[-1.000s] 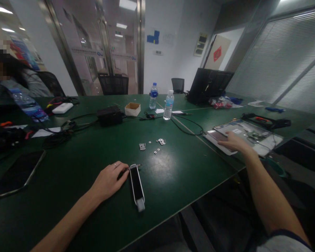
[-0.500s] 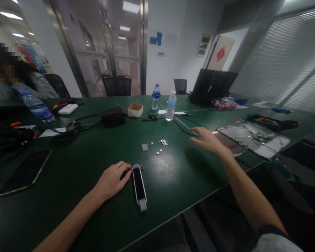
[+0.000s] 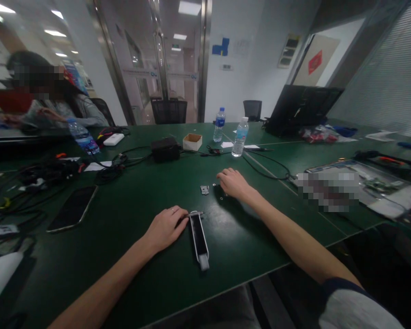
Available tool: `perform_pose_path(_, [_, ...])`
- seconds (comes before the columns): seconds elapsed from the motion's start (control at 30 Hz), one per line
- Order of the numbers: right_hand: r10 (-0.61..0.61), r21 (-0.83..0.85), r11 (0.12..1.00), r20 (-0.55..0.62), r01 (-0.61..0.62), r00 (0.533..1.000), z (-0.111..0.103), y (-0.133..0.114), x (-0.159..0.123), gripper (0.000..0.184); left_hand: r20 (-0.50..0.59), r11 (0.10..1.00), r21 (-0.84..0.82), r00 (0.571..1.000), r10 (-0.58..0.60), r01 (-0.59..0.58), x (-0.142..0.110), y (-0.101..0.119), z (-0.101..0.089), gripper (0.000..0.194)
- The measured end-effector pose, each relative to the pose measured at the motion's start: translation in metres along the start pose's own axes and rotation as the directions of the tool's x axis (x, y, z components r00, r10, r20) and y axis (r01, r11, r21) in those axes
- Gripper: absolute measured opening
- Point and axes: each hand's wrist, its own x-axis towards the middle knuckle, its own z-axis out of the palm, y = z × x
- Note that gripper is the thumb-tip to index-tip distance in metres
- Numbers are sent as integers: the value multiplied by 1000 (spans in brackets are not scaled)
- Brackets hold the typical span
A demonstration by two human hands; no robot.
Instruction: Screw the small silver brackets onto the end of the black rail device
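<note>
My left hand (image 3: 169, 226) rests on the table with its fingers closed at the upper left end of a long, narrow white-framed piece (image 3: 199, 237). The piece has a black middle, a thin metal rod across its top and a grey lower tip. My right hand (image 3: 234, 184) is over the small parts, fingers bent down and together; what they hold, if anything, is hidden. Left of it lies a small metal plate (image 3: 204, 189) with holes. Tiny rings, one a small washer (image 3: 214, 185), lie beside and below the right fingers. A second metal plate is out of sight.
A dark phone (image 3: 73, 208) and tangled cables (image 3: 48, 172) lie to the left. Behind stand a black box (image 3: 165, 149), an open carton (image 3: 192, 142) and two water bottles, one nearer (image 3: 239, 138). On the right lies an opened device panel (image 3: 373, 183). A person (image 3: 85, 109) sits far left.
My right hand has moved left from beside the device panel to over the small parts, covering one metal plate. My left hand stays at the white-framed piece. The camera view has turned left.
</note>
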Motion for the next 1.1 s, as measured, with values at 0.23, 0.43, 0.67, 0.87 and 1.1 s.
perform_pose_path(0.23, [15,45,999,28,-16,1000,14,18,-12,31,21,999,-16,999,-45,46,-1,-2,2,30])
perform_pose_path(0.43, [112,44,992,102,-117,988,8,30,-14,31,25,999,-9,998,-49,49,0,-1,1,29])
perform_pose_path(0.67, [247,81,960,213,-269,945,9,37,-13,29,11,999,-17,999,-50,50,-1,-4,4,27])
perform_pose_path(0.87, [281,85,950,182,-300,942,9,36,-12,24,-23,999,-18,999,-48,47,-1,-2,3,26])
perform_pose_path(1.1, [69,414,907,-330,79,941,-1,-2,-19,16,-192,994,-73,977,-90,78,-3,0,0,29])
